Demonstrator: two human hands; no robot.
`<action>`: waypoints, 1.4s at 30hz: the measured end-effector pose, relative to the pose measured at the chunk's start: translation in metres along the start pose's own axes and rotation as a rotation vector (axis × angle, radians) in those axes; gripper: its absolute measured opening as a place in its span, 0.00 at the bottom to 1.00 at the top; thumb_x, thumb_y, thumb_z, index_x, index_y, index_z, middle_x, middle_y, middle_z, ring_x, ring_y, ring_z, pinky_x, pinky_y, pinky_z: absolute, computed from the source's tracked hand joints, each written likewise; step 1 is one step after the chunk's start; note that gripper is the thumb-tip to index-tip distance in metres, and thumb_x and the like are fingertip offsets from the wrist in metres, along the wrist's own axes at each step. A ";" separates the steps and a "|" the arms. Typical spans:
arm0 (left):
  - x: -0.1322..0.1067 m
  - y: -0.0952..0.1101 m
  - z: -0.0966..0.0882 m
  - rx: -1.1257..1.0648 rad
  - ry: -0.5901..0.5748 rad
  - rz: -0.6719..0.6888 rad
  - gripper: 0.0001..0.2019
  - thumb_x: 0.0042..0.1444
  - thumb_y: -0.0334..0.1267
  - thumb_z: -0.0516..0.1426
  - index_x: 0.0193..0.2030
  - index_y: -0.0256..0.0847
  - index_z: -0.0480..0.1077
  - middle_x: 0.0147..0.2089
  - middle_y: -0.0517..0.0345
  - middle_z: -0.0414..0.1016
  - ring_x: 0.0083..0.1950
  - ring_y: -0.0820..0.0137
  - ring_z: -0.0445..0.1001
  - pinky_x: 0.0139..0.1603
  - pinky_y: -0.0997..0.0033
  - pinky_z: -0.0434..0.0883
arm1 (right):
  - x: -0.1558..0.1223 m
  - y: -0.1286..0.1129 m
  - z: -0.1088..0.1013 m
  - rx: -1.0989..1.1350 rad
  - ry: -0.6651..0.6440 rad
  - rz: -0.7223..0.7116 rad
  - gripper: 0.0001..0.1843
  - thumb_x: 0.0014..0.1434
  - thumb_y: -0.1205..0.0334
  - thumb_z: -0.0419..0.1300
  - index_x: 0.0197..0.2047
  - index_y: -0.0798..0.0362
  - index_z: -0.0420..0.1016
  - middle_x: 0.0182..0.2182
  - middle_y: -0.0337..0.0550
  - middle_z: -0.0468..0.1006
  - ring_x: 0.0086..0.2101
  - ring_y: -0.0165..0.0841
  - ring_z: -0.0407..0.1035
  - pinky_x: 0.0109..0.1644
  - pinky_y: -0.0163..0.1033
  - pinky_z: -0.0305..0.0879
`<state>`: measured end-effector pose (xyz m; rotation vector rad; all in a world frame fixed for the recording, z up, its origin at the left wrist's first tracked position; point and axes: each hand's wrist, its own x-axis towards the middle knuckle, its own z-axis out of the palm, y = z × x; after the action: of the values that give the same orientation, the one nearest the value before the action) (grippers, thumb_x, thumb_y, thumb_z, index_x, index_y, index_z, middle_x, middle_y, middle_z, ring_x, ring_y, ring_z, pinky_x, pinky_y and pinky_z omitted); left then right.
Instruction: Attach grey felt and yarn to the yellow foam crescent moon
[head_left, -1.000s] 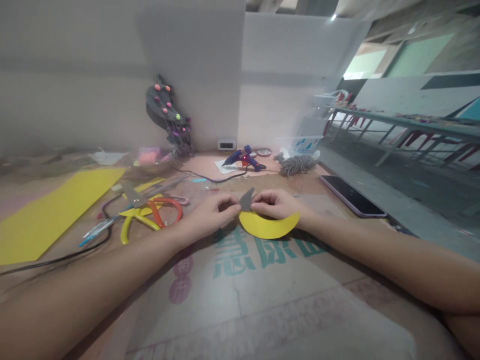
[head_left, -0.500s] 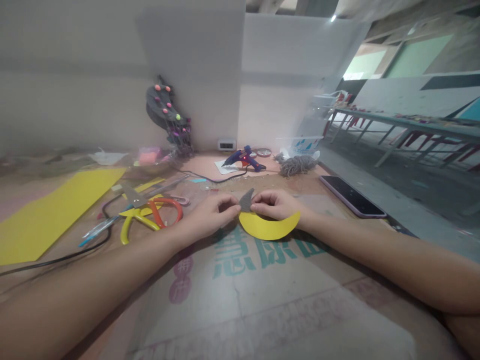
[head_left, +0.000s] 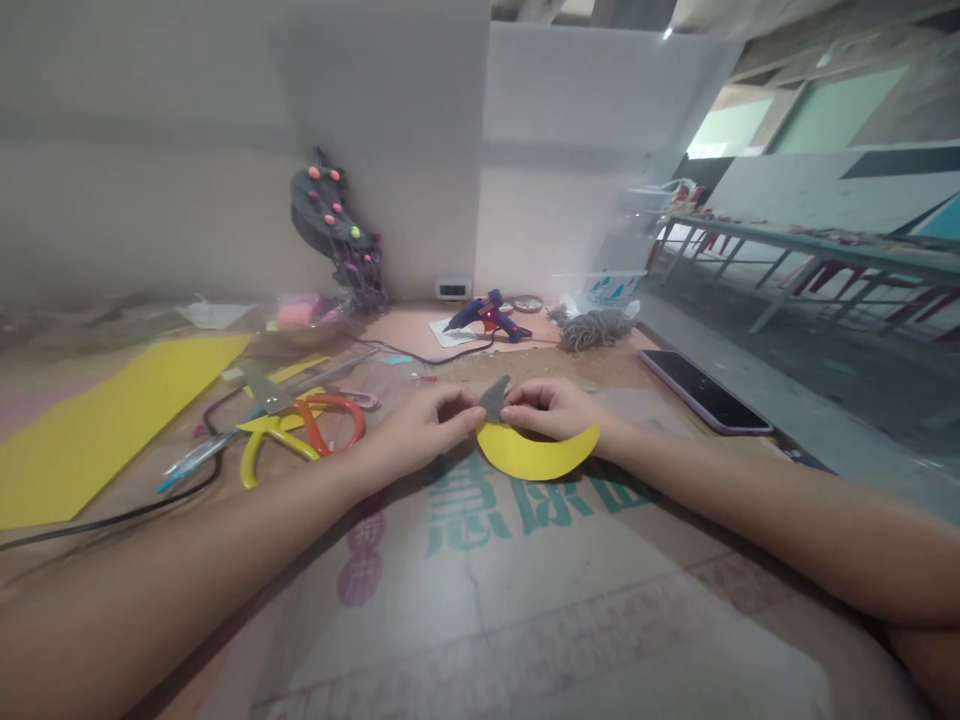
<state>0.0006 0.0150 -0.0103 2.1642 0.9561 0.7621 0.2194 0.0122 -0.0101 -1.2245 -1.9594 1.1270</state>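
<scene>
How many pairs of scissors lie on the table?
2: the yellow-handled scissors and the orange-handled scissors lie overlapping, left of the left hand. Clutter beyond may hide others.

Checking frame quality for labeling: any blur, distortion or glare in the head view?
Head view: centre fairly sharp, left hand, right hand and yellow crescent readable; left edge smeared, far wall soft; wide-angle stretch bends the forearms; soft even light, faint shadows, no strong glare, only a bright window patch.
</scene>
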 end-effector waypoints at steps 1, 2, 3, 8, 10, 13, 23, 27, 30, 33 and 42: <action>0.000 -0.001 0.000 0.004 -0.005 0.003 0.13 0.61 0.46 0.53 0.36 0.39 0.70 0.32 0.61 0.71 0.34 0.71 0.67 0.34 0.73 0.62 | 0.000 0.000 0.000 -0.005 0.000 -0.002 0.19 0.50 0.46 0.61 0.34 0.55 0.75 0.24 0.37 0.70 0.25 0.27 0.62 0.28 0.33 0.57; 0.000 -0.001 0.000 0.009 -0.010 0.006 0.13 0.61 0.46 0.52 0.35 0.39 0.70 0.31 0.62 0.69 0.33 0.71 0.66 0.33 0.73 0.61 | 0.000 0.000 0.000 -0.010 0.000 -0.005 0.19 0.50 0.47 0.61 0.34 0.55 0.75 0.23 0.37 0.70 0.25 0.27 0.62 0.28 0.33 0.57; 0.000 -0.001 0.000 0.015 -0.014 0.009 0.13 0.61 0.45 0.52 0.34 0.39 0.70 0.30 0.63 0.68 0.32 0.72 0.65 0.32 0.73 0.60 | 0.000 0.000 0.000 -0.017 0.000 -0.010 0.18 0.51 0.47 0.61 0.34 0.55 0.76 0.23 0.37 0.70 0.25 0.27 0.62 0.28 0.33 0.57; 0.000 0.001 -0.001 0.022 -0.016 0.016 0.12 0.61 0.44 0.52 0.35 0.39 0.70 0.31 0.61 0.69 0.34 0.71 0.67 0.33 0.73 0.62 | -0.001 -0.002 0.000 -0.028 0.001 -0.018 0.17 0.52 0.48 0.61 0.34 0.55 0.75 0.23 0.37 0.71 0.25 0.27 0.63 0.27 0.32 0.57; 0.000 0.001 -0.001 -0.009 -0.018 0.014 0.13 0.61 0.45 0.52 0.36 0.39 0.71 0.34 0.60 0.72 0.35 0.70 0.68 0.35 0.72 0.63 | -0.002 -0.003 0.000 -0.008 0.000 -0.014 0.17 0.52 0.49 0.61 0.34 0.55 0.75 0.23 0.37 0.71 0.24 0.27 0.63 0.27 0.32 0.57; 0.000 0.001 0.000 -0.037 -0.010 0.006 0.14 0.61 0.47 0.51 0.38 0.39 0.72 0.36 0.59 0.74 0.37 0.68 0.70 0.37 0.72 0.65 | -0.002 -0.004 0.000 0.035 -0.009 -0.004 0.17 0.52 0.48 0.61 0.33 0.55 0.74 0.23 0.36 0.71 0.23 0.26 0.62 0.26 0.32 0.56; 0.000 0.000 -0.001 -0.042 -0.006 0.031 0.12 0.61 0.44 0.53 0.39 0.39 0.72 0.37 0.59 0.76 0.39 0.69 0.72 0.39 0.72 0.67 | -0.002 -0.004 0.001 0.081 -0.024 -0.011 0.16 0.52 0.49 0.63 0.32 0.55 0.73 0.21 0.34 0.69 0.22 0.25 0.60 0.25 0.32 0.54; 0.000 -0.001 0.000 -0.093 0.019 0.030 0.12 0.61 0.44 0.53 0.41 0.40 0.73 0.38 0.59 0.77 0.39 0.69 0.73 0.40 0.72 0.68 | -0.004 -0.003 0.003 0.194 0.026 -0.051 0.18 0.54 0.47 0.61 0.37 0.55 0.73 0.21 0.33 0.68 0.19 0.24 0.58 0.23 0.32 0.54; -0.002 0.000 0.001 -0.143 0.049 0.024 0.12 0.62 0.43 0.52 0.43 0.39 0.73 0.41 0.56 0.77 0.41 0.67 0.73 0.41 0.70 0.69 | -0.006 -0.004 0.002 0.169 0.127 -0.051 0.20 0.57 0.47 0.59 0.42 0.56 0.73 0.24 0.35 0.70 0.18 0.23 0.57 0.21 0.32 0.52; -0.004 0.004 0.001 -0.136 0.081 0.039 0.11 0.63 0.42 0.51 0.43 0.39 0.72 0.40 0.56 0.77 0.41 0.67 0.74 0.42 0.70 0.70 | -0.008 -0.007 0.000 0.065 0.142 -0.035 0.21 0.61 0.47 0.55 0.45 0.56 0.75 0.30 0.39 0.74 0.18 0.23 0.57 0.21 0.32 0.53; -0.009 0.007 0.000 0.022 0.197 0.068 0.12 0.57 0.30 0.49 0.45 0.41 0.69 0.42 0.57 0.74 0.42 0.68 0.74 0.46 0.68 0.70 | -0.007 -0.015 -0.004 -0.184 -0.089 -0.188 0.17 0.63 0.52 0.53 0.34 0.56 0.74 0.31 0.41 0.74 0.33 0.30 0.67 0.38 0.35 0.62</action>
<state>-0.0022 0.0042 -0.0075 2.1793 0.9970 1.0172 0.2191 0.0034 0.0043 -1.0684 -2.2350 0.9379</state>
